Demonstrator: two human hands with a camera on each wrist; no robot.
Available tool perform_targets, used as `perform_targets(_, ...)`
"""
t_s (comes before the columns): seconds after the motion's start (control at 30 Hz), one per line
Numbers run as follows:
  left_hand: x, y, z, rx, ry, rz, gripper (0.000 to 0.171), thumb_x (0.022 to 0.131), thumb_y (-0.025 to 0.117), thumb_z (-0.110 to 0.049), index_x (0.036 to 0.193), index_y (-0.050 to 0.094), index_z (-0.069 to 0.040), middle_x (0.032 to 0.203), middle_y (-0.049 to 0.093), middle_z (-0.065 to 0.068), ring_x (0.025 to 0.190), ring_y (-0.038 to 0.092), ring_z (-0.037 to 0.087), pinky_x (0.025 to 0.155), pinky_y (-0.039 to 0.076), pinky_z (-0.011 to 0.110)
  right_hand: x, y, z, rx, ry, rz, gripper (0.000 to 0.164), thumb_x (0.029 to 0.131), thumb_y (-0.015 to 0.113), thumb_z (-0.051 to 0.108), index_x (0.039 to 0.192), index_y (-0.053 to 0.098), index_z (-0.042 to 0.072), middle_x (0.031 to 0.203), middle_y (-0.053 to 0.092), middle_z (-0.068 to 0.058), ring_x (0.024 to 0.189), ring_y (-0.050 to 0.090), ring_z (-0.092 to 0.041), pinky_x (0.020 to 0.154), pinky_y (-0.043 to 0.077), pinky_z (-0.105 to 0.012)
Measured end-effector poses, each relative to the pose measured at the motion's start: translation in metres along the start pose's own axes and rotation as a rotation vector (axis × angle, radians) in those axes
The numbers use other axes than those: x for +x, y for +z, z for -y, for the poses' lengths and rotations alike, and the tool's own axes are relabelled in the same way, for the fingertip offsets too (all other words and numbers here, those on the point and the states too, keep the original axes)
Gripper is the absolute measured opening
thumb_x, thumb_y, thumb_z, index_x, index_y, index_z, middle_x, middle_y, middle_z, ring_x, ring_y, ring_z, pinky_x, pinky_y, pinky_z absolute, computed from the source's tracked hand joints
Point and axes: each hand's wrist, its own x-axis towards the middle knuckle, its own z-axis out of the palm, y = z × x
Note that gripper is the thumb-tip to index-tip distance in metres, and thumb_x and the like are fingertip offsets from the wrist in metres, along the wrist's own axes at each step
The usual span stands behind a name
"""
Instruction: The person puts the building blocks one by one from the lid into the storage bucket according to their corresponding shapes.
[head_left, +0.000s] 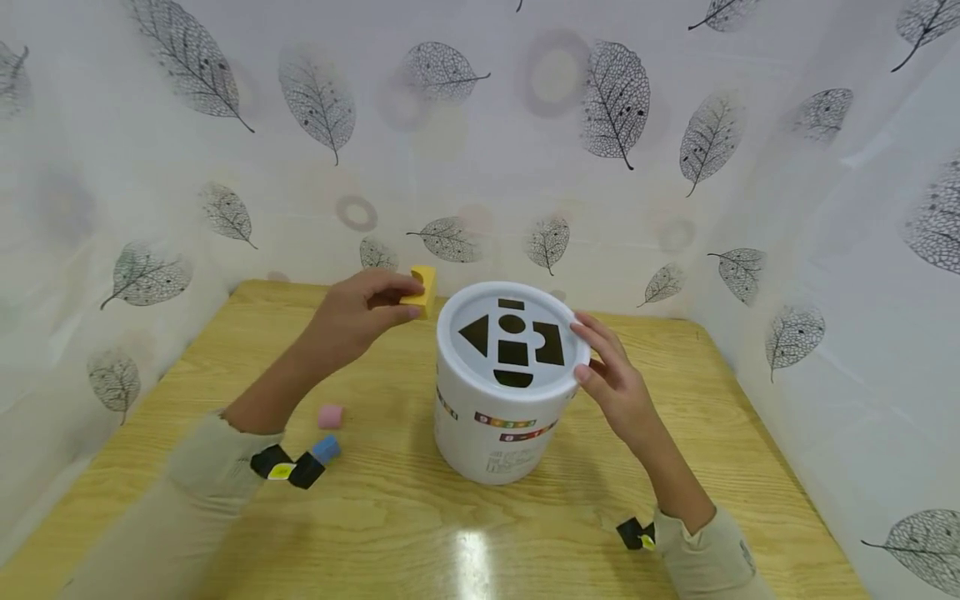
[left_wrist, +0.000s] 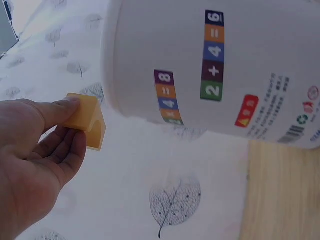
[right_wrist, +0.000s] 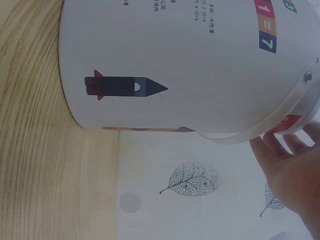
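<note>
A yellow block with a curved notch is pinched between the thumb and fingers of my left hand, just left of a white bucket and about level with its lid. The lid has cut-out holes of several shapes: a triangle, a circle, rectangles, a rounded one and a notched one. On the lid's right edge rest the fingertips and thumb of my right hand. In the left wrist view the yellow block is apart from the bucket wall. A plastic handle shows in the right wrist view.
A pink block and a blue block lie on the wooden table below my left forearm. White sheeting with a leaf print stands around the table's back and sides.
</note>
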Motion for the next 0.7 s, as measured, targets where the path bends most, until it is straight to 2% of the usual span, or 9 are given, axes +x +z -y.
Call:
perform_targets(0.2, 0.009, 0.018, -0.025, -0.023, 0.077, 0.06, 0.029, 0.092, 0.075, -0.02, 0.119, 0.071, -0.012, 0.118, 0.067, 0.001, 0.106, 0.065, 0.015, 0.094, 0.055, 0.027, 0.0, -0.001, 0.0, 0.007, -0.006, 0.006, 0.051, 0.102, 0.052, 0.006, 0.153, 0.044, 0.012, 0.165, 0.027, -0.003, 0.144, 0.036, -0.007, 0.108, 0.041, -0.017)
perform_targets(0.3, 0.014, 0.027, -0.034, -0.041, 0.094, 0.087, 0.029, 0.091, 0.076, -0.018, 0.119, 0.071, -0.011, 0.117, 0.068, 0.001, 0.105, 0.065, 0.015, 0.095, 0.055, 0.031, 0.0, 0.0, 0.0, 0.013, -0.002, 0.006, 0.052, 0.102, 0.052, 0.005, 0.153, 0.044, 0.012, 0.165, 0.027, -0.003, 0.144, 0.036, -0.007, 0.108, 0.041, -0.017)
perform_targets(0.53, 0.026, 0.055, -0.048, -0.06, 0.107, 0.164, 0.025, 0.09, 0.077, -0.018, 0.114, 0.073, -0.011, 0.117, 0.068, -0.001, 0.103, 0.065, 0.013, 0.094, 0.055, 0.03, 0.0, 0.0, 0.0, 0.015, 0.012, 0.002, 0.051, 0.102, 0.052, 0.005, 0.152, 0.045, 0.013, 0.164, 0.028, 0.0, 0.143, 0.037, -0.009, 0.108, 0.041, -0.017)
perform_targets(0.7, 0.035, 0.075, -0.059, -0.009, 0.144, 0.234, 0.024, 0.091, 0.076, -0.019, 0.114, 0.073, -0.012, 0.112, 0.068, -0.001, 0.098, 0.064, 0.012, 0.09, 0.055, 0.028, 0.0, 0.0, 0.001, 0.013, 0.011, 0.007, 0.051, 0.103, 0.051, 0.006, 0.152, 0.045, 0.013, 0.164, 0.028, -0.001, 0.143, 0.037, -0.009, 0.107, 0.042, -0.018)
